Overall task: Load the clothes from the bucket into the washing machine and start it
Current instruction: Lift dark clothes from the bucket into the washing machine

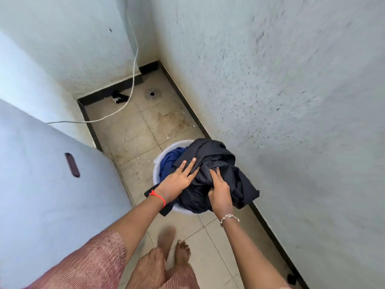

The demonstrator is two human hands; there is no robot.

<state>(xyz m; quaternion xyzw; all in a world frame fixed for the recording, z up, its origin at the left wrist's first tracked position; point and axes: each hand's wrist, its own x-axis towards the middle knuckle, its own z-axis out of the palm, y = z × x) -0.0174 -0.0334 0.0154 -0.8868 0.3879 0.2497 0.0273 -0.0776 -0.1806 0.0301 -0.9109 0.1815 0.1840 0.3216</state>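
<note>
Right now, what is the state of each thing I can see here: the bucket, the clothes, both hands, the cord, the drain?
bucket: upright on the floor, heaped past its rim
dark garment: on top, hanging over the rim
blue garment: in the bucket, partly covered
left hand: flat on the dark garment, fingers spread
right hand: clutching a fold of the dark garment
cord: slack, trailing over the floor
floor drain: uncovered, grate in place

Probably a home wash area: floor drain (152, 94), stained tiles (133, 130).
</note>
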